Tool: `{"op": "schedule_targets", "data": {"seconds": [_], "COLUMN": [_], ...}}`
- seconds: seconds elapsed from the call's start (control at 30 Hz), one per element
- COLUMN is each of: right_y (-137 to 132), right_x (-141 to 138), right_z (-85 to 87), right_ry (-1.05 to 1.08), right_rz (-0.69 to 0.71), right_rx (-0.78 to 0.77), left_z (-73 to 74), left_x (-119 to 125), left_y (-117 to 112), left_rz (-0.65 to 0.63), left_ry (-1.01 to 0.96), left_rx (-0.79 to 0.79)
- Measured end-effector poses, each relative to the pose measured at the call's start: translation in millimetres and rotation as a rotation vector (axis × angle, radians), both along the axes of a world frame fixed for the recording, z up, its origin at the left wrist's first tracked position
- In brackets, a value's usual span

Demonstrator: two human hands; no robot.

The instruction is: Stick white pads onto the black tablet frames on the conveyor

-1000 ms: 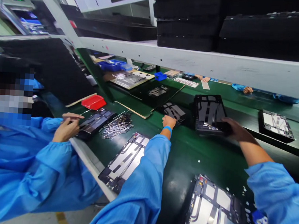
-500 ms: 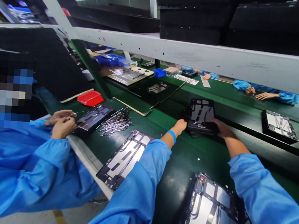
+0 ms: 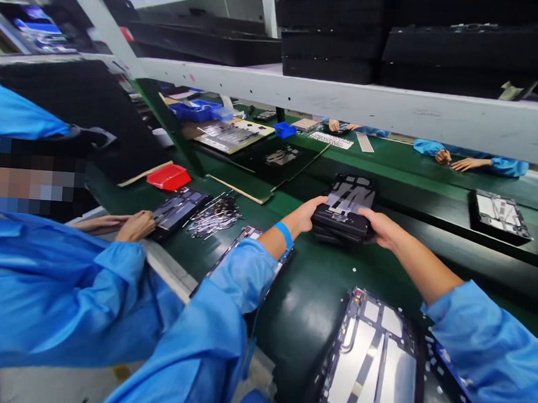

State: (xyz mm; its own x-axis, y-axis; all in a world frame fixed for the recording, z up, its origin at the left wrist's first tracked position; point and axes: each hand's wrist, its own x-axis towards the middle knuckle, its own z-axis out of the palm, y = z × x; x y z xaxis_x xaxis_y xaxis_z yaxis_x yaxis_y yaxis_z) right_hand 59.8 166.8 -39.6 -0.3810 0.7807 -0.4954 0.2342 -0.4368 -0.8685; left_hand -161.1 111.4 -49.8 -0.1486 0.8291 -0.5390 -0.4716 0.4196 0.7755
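A small stack of black tablet frames (image 3: pixel 344 210) rests on the green conveyor belt (image 3: pixel 383 277) ahead of me. My left hand (image 3: pixel 305 217) grips the stack's left edge, and my right hand (image 3: pixel 379 228) grips its right edge, fingers curled round it. A blue band shows on my left wrist. Another tablet frame (image 3: pixel 372 362) with pale panels lies close to me at the lower right. One more tablet frame (image 3: pixel 243 242) lies partly hidden under my left sleeve.
A co-worker in blue sits at my left, hands (image 3: pixel 129 225) by a dark frame (image 3: pixel 176 210) and a heap of thin metal parts (image 3: pixel 215 213). A red tray (image 3: pixel 168 176), a frame (image 3: pixel 498 214) on the far belt, and other people's hands (image 3: pixel 456 160) lie beyond. A white shelf (image 3: pixel 349 103) holds black trays overhead.
My left hand left a frame on the belt, which my right hand's frame was set on. Both hands now hold the stack, drawn slightly toward me. The co-worker leaned forward.
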Motion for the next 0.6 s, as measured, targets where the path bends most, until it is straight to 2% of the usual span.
{"op": "schedule_targets", "data": {"seconds": [0.1, 0.2, 0.27, 0.37, 0.53, 0.6], "right_y": [-71, -143, -181, -222, -269, -284], "right_x": [4, 3, 1, 3, 22, 24], "right_z": [4.0, -0.8, -3.1, -1.7, -0.8, -2.1], "right_ry": [0.043, 0.065, 0.068, 0.062, 0.026, -0.023], "right_rz": [0.053, 0.135, 0.186, 0.229, 0.232, 0.26], "right_rx": [-0.078, -0.188, -0.26, -0.322, -0.327, -0.323], "left_z": [11.3, 12.4, 11.1, 9.6, 3.6, -1.0], "left_x": [-13, -17, -17, -15, -5, -3], "left_y": [-71, -146, -186, -223, -261, -274], "left_rz": [-0.025, -0.045, -0.063, -0.101, -0.212, -0.215], "left_ry": [0.027, 0.077, 0.112, 0.147, 0.148, 0.171], "left_rx": [-0.042, -0.103, -0.129, -0.154, -0.205, -0.231]}}
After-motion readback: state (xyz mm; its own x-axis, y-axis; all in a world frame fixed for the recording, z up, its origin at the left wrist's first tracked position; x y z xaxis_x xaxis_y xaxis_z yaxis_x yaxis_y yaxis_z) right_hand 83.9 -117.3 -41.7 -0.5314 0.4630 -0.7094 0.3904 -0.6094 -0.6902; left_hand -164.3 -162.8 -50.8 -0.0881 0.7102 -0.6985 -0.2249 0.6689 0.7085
